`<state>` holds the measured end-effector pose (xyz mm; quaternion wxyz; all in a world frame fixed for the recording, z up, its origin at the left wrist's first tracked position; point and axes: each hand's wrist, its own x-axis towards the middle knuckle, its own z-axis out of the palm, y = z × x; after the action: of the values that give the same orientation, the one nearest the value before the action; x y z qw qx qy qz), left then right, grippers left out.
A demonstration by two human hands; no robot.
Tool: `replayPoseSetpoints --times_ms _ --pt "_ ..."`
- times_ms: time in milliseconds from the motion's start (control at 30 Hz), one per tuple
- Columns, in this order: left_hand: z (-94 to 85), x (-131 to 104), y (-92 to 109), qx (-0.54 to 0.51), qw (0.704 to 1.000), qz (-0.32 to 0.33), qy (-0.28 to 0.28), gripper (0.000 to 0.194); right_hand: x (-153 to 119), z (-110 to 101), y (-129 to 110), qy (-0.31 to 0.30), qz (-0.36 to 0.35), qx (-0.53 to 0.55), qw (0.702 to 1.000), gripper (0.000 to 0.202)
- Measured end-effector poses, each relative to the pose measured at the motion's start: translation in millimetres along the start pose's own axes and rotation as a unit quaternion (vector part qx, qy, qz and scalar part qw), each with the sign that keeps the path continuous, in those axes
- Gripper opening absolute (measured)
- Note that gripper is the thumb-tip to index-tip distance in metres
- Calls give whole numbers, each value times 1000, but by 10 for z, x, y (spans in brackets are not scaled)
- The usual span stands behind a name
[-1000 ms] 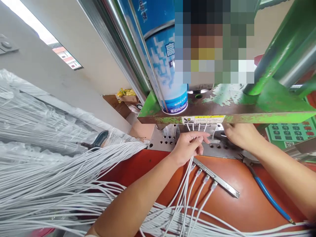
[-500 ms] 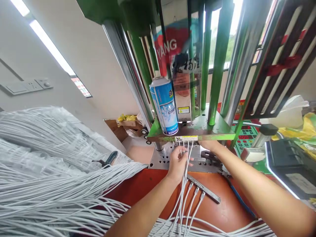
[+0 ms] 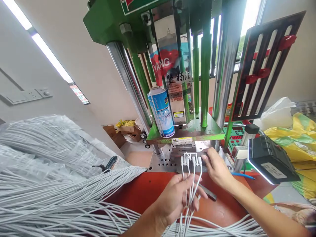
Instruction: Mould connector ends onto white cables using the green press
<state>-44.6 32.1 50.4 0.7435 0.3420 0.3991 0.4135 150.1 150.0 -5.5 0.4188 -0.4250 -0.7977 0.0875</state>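
Observation:
My left hand [image 3: 176, 194] is closed around several white cables [image 3: 192, 186] above the red-orange table. Their white moulded plugs [image 3: 194, 161] point up, joined at the tips by a thin white runner [image 3: 190, 154]. Close by on the right, my right hand [image 3: 218, 168] has its fingers curled beside the plugs; what they hold, if anything, is hidden. Behind both hands lies the drilled metal bed [image 3: 163, 161] of a green press. A metal bar [image 3: 209, 193] shows partly behind my left hand.
A blue-and-white spray can [image 3: 161, 112] stands on the press's green plate [image 3: 209, 130]. Bundles of white cable [image 3: 61, 191] fill the left side. A black box-shaped lamp [image 3: 271, 158] stands at right. A blue hose [image 3: 243, 175] runs behind my right arm.
My left hand has come back toward me with the cables, and their joined plugs now show outside the press. My right hand has come out from under the green plate.

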Motion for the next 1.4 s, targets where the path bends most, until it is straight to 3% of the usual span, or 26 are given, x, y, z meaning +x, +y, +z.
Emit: replayPoseSetpoints --times_ms 133,233,400,933,1400 --pt "63 -161 -197 51 998 -6 37 45 -304 -88 -164 35 10 -30 999 19" --pt "57 -156 -265 43 995 21 83 47 -386 -48 -209 57 30 -66 996 19" --pt "36 -148 -305 4 993 10 120 51 -441 72 -246 51 41 -108 992 18" --pt "-16 -225 -389 -69 972 12 225 57 -365 230 -453 -81 97 -178 976 16" --pt "-207 -275 -341 -74 955 42 283 41 -151 409 -687 -168 168 -152 959 22"
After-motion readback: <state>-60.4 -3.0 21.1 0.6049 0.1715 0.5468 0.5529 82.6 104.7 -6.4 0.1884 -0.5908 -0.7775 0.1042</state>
